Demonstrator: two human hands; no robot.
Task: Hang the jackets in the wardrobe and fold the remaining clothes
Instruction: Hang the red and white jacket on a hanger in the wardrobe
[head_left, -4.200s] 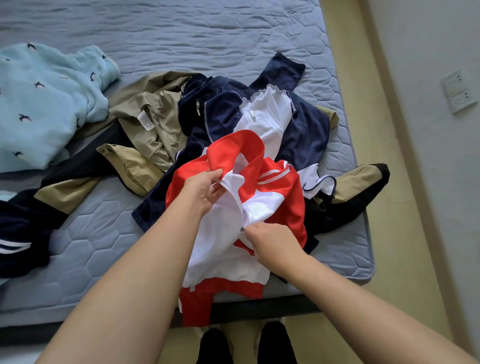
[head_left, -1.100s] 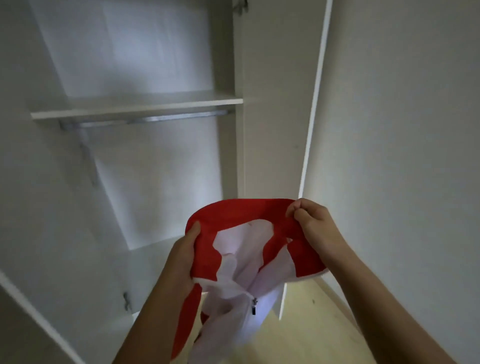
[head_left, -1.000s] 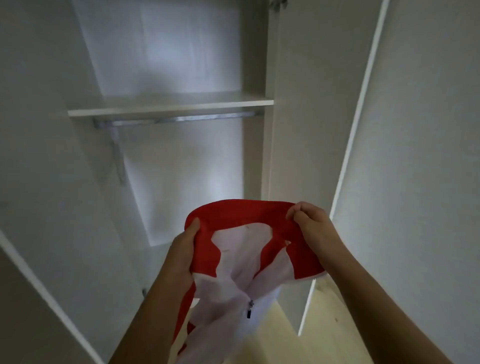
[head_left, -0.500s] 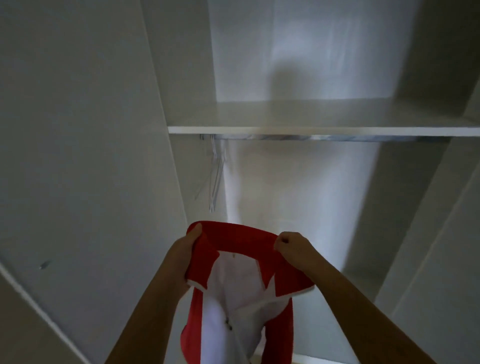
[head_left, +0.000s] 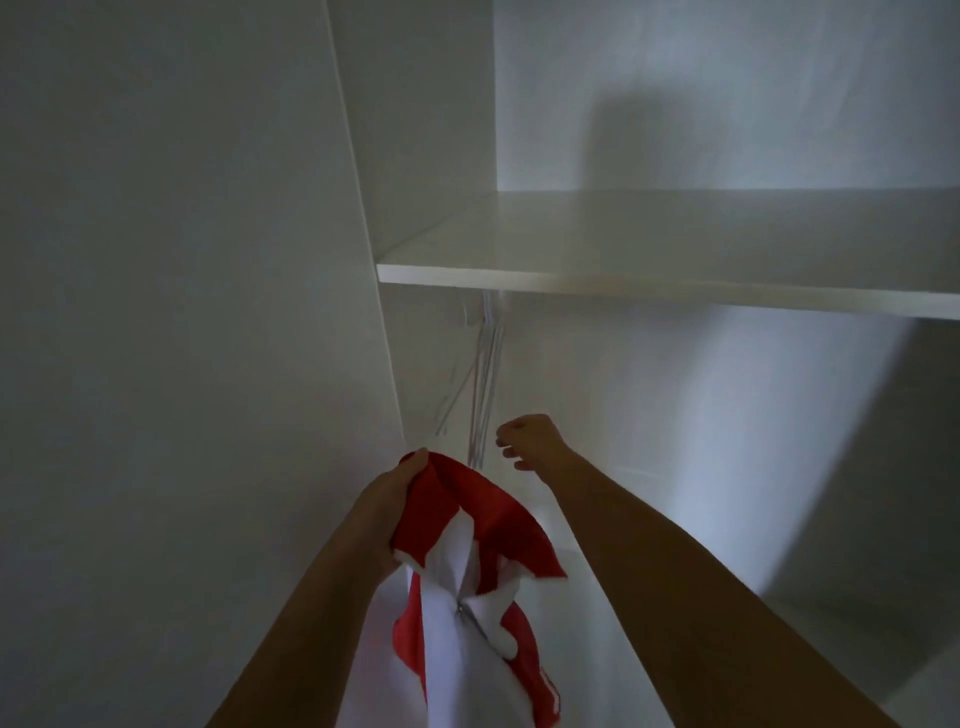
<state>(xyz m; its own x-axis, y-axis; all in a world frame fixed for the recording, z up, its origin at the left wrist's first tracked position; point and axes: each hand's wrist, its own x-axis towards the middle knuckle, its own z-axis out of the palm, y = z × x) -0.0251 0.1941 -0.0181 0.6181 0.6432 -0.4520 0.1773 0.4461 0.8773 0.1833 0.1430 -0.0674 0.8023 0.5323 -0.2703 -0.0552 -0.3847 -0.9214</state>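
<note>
- No text, label, brand, number or sign can be read anywhere in view.
- The jacket (head_left: 498, 525) has a small white mark (head_left: 548, 693) on its red lower edge, well below the left hand (head_left: 389, 499). It is too blurred to tell whether it is lettering or only trim.
</note>
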